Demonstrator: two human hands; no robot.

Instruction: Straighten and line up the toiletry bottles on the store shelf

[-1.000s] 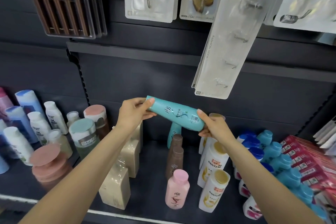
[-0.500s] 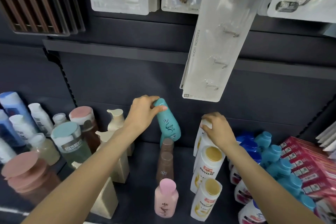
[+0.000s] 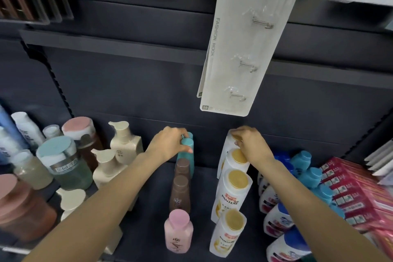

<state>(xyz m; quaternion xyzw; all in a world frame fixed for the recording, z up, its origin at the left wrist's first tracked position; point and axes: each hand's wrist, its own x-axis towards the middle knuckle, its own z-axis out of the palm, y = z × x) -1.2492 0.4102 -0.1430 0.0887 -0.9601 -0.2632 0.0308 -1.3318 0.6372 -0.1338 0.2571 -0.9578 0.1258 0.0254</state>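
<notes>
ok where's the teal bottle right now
In the head view the teal bottle stands upright at the back of the shelf's middle row, just behind the two brown bottles, with the left hand gripping its cap.

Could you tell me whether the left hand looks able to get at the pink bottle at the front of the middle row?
Probably yes: the pink bottle stands at the shelf front with open space around its cap, but the left hand must first release the teal bottle.

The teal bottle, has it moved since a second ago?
Yes. The teal bottle went from held sideways in the air down to upright behind the brown bottles.
</notes>
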